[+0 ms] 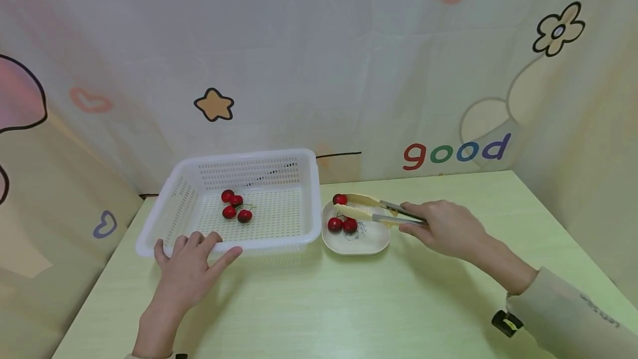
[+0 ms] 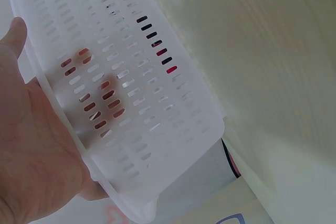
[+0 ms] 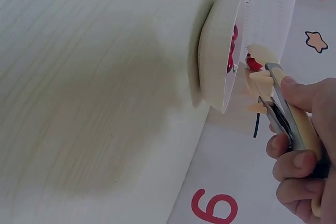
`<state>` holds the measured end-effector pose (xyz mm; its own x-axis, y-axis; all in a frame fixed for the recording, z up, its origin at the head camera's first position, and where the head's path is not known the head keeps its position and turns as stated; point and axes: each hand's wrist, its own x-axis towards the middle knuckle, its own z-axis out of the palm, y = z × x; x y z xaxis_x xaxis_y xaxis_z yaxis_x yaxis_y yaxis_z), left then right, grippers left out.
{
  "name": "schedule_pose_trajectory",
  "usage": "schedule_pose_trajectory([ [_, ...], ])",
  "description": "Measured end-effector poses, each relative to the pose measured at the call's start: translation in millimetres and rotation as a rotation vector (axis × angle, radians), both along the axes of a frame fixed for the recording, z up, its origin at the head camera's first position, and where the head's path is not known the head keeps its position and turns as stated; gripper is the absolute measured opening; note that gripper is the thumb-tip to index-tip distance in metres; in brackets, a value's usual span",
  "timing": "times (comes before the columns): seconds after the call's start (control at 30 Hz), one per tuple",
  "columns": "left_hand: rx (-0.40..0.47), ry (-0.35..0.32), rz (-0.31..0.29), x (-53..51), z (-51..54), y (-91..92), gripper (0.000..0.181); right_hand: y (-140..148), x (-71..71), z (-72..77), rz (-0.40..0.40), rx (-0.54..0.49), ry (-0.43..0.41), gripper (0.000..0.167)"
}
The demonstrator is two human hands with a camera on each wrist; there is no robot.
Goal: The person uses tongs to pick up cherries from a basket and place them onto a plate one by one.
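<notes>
A white perforated basket stands left with several red cherries in it. My left hand grips its near rim; the left wrist view shows fingers through the holes of the basket wall. My right hand holds metal tongs with cream tips over a small white dish. One cherry lies at the tong tips, also seen as a cherry in the right wrist view; whether it is pinched I cannot tell. More cherries rest in the dish.
Both containers stand side by side on a pale green table, the dish right beside the basket. A printed curtain hangs behind the table's back edge and along its sides. A dark object is at the right sleeve.
</notes>
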<state>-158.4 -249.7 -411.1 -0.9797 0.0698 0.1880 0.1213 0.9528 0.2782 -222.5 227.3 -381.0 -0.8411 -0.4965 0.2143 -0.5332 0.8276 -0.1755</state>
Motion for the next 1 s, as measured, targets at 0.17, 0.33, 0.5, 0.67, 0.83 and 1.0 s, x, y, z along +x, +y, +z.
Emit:
schedule_pose_trajectory([
  [0.17, -0.002, -0.001, 0.000, -0.3, -0.2, 0.1, 0.064, -0.4, -1.4, -3.1, -0.002, 0.016, -0.022, 0.049],
  [0.33, -0.002, -0.002, 0.002, -0.6, -0.6, -0.3, 0.064, -1.6, -2.6, -5.2, -0.012, 0.039, -0.058, 0.050],
  [0.5, -0.004, -0.002, 0.002, -0.8, -0.8, -0.4, 0.064, -3.3, -3.0, -5.4, -0.019, 0.052, -0.078, 0.051],
  [0.67, -0.005, -0.004, 0.001, -0.8, -0.9, -0.4, 0.064, -4.3, -2.7, -5.2, -0.024, 0.054, -0.082, 0.051],
  [0.83, -0.004, 0.000, -0.001, -0.1, -0.9, -0.3, 0.063, -4.5, -3.4, -4.9, -0.020, 0.039, -0.065, 0.050],
  [1.0, -0.001, 0.003, -0.003, 0.1, -0.4, -0.3, 0.063, -5.5, -5.8, -4.2, -0.033, 0.020, -0.037, 0.051],
])
